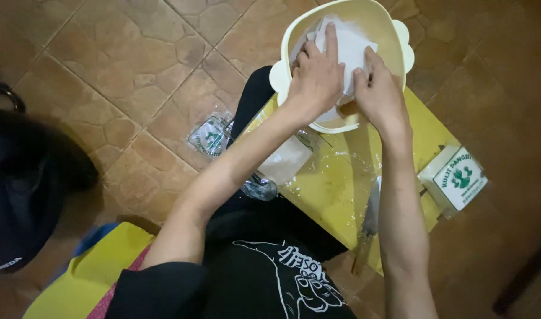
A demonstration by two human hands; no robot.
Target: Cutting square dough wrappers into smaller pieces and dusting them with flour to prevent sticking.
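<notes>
I see both hands crowded inside the cream bowl (394, 35), left hand (318, 80) and right hand (380, 94) side by side over the white sheets (353, 41), so little room is left between them. On the yellow surface (335, 183), a knife (370, 218) lies along the right forearm, blocking that edge. A white packet (456, 177) stands at the far right corner. A plastic bag (285, 162) fills the left edge. The middle strip lies open.

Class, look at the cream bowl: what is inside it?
Inside the cream bowl lie thin white sheets, pressed by the left hand and right hand. Whatever lies beneath the sheets and hands is covered.
</notes>
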